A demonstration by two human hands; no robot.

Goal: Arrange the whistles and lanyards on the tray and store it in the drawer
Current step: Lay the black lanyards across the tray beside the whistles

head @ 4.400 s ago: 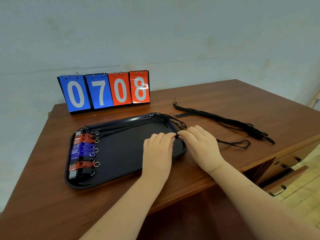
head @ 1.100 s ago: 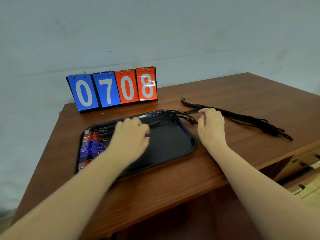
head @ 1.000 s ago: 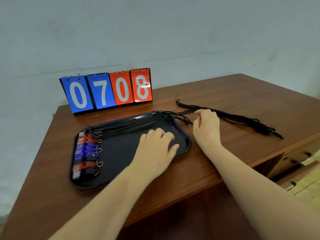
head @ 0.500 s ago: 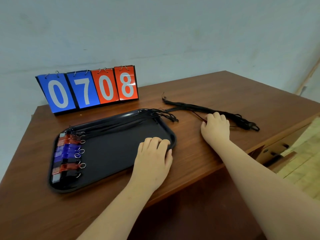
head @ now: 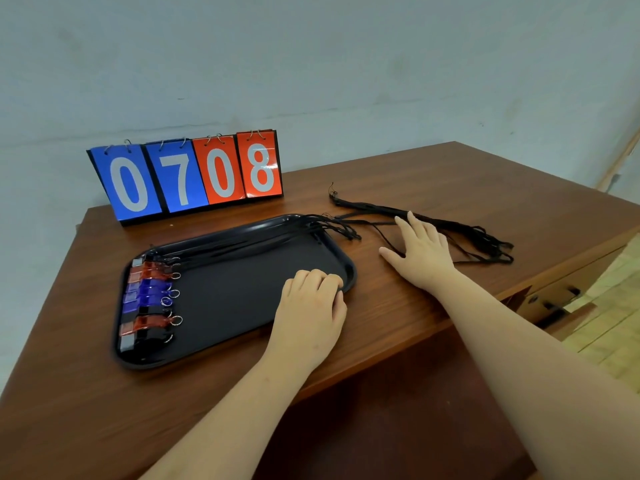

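Right hand (head: 420,252), flat with fingers spread and gripping nothing, rests on the loose lanyards (head: 485,240) tangled under its fingertips, so lifting one may drag the whole knot along, while the left hand (head: 311,308) holds the tray (head: 235,299) rim to its left with curled fingers.

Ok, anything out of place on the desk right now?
Yes. A loose lanyard bundle lies splayed on the table, right of the tray, partly under the right hand. The lanyards on the tray trail their ends over its far right rim. The whistles sit in a neat row.
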